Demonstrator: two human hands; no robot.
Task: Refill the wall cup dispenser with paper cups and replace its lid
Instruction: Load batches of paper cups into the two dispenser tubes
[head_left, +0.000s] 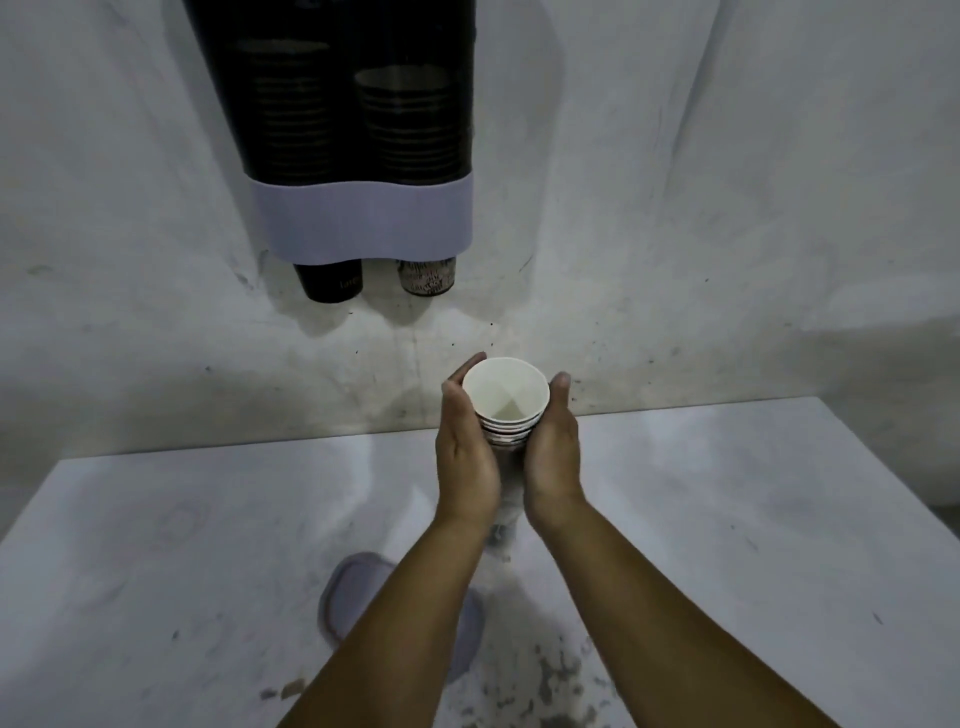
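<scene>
Between the left hand (464, 447) and right hand (554, 451), both clasping it, stands a nested stack of white paper cups (506, 408); above them hangs the dark twin-tube wall dispenser (358, 150), its grey lid (347, 592) below the forearms.

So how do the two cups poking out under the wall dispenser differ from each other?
The left cup is plain black; the right cup is pale with a dark pattern. The left cup hangs lower and shows more of its body than the right cup. Both point bottom-down from the dispenser, side by side under its lilac band.
</scene>
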